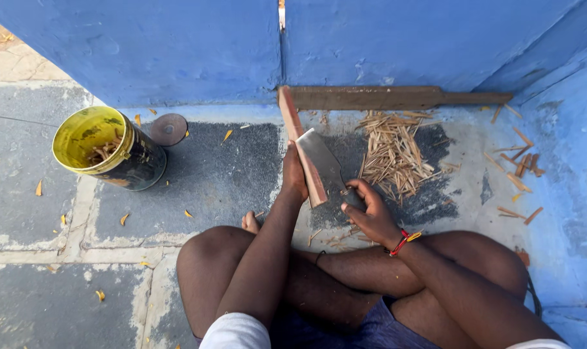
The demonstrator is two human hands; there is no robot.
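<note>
Wood everywhere in this shot. Person's sitting cross-legged on the concrete floor, left hand clenched around a reddish wooden plank that leans up toward 12 o'clock, its far end near the blue wall. Right hand has its fingers wrapped tight on the handle of a broad cleaver, blade lying flat against the plank's right side. Pile of thin wood splinters sits at about 2 o'clock from the hands. Over at 9 o'clock, well apart, a yellow-lined tin bucket lies tilted with some sticks inside, round lid just beside it.
</note>
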